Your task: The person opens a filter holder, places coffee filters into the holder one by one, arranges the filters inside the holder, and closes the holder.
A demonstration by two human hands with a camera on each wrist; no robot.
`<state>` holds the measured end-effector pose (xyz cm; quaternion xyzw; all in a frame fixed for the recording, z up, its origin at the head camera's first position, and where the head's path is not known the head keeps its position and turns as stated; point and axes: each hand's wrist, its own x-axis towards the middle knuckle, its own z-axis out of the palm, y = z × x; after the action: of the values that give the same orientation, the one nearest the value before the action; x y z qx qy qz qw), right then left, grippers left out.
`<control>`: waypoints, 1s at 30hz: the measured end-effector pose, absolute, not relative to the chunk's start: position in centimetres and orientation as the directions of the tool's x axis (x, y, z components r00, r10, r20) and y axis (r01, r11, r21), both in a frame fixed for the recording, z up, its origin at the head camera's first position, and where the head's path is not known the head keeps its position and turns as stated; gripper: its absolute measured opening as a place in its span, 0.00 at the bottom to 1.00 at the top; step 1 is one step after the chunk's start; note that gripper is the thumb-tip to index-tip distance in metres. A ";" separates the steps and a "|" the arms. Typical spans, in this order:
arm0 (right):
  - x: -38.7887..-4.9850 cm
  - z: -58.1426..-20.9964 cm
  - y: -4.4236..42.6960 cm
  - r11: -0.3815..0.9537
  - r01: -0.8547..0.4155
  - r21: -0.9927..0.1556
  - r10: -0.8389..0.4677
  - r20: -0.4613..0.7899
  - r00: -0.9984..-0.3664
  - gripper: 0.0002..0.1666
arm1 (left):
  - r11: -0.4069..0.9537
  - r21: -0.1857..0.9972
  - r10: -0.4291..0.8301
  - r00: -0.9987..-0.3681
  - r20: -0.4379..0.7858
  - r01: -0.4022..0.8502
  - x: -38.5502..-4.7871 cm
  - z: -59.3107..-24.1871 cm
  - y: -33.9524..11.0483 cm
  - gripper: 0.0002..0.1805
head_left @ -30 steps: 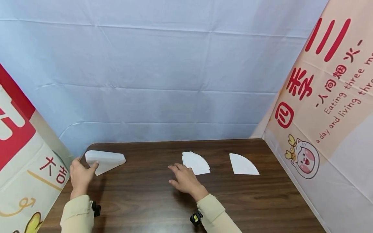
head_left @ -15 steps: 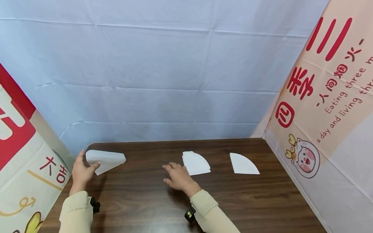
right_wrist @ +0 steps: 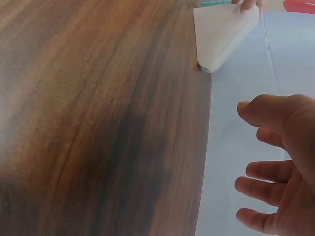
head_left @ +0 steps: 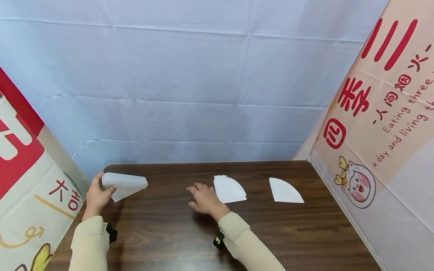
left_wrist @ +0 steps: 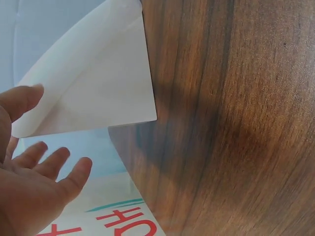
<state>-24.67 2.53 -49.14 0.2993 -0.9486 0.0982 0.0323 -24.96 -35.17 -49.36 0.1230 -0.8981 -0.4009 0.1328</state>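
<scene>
At the far left of the table, a thick white fan-shaped stack of folded paper (head_left: 127,184) shows its rounded edge toward the back. My left hand (head_left: 96,197) grips its left end, thumb on the near face and a finger over the back; the left wrist view shows the thumb on the stack (left_wrist: 98,83), with the other fingers spread loosely below. My right hand (head_left: 205,199) hovers over the table's middle, its relaxed fingers (right_wrist: 261,191) holding nothing. Just right of it lie a few overlapping white quarter-circle papers (head_left: 230,189).
Another white quarter-circle paper (head_left: 286,191) lies farther right on the dark wooden table (head_left: 162,233). A pale blue cloth (head_left: 190,75) hangs behind the back edge. Printed cloths stand along the left side and the right side (head_left: 390,150).
My right hand has shifted left, away from the overlapping papers. My left hand has stayed at the thick stack, its fingers closing in on the end. The head view has moved slightly.
</scene>
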 end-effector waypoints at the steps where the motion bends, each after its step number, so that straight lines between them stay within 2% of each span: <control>1: -24.8 -49.1 2.5 0.803 -0.573 -0.163 -0.561 0.118 -0.819 0.30 | 0.637 0.761 -0.338 -0.931 0.134 -0.121 -25.0 -49.3 -35.1 0.40; 6: -25.0 -48.8 2.4 0.804 -0.573 -0.156 -0.564 0.106 -0.819 0.30 | 0.598 0.789 -0.388 -0.912 0.134 -0.139 -25.1 -49.1 -35.0 0.35; 12: -25.0 -48.8 2.3 0.800 -0.574 -0.175 -0.566 0.101 -0.819 0.30 | 0.555 0.821 -0.391 -0.913 0.119 -0.131 -24.8 -49.1 -34.9 0.33; 22: -24.9 -48.9 2.4 0.796 -0.571 -0.201 -0.565 0.092 -0.820 0.29 | 0.648 0.751 -0.354 -0.924 0.148 -0.128 -24.7 -50.1 -35.5 0.32; 30: -24.9 -49.0 2.7 0.795 -0.568 -0.213 -0.561 0.100 -0.822 0.29 | 0.652 0.752 -0.332 -0.929 0.165 -0.099 -24.7 -50.2 -35.8 0.31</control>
<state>-24.89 2.67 -48.96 0.2979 -0.9472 0.1175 0.0158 -24.68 -35.75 -50.18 0.1201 -0.8971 -0.3995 0.1457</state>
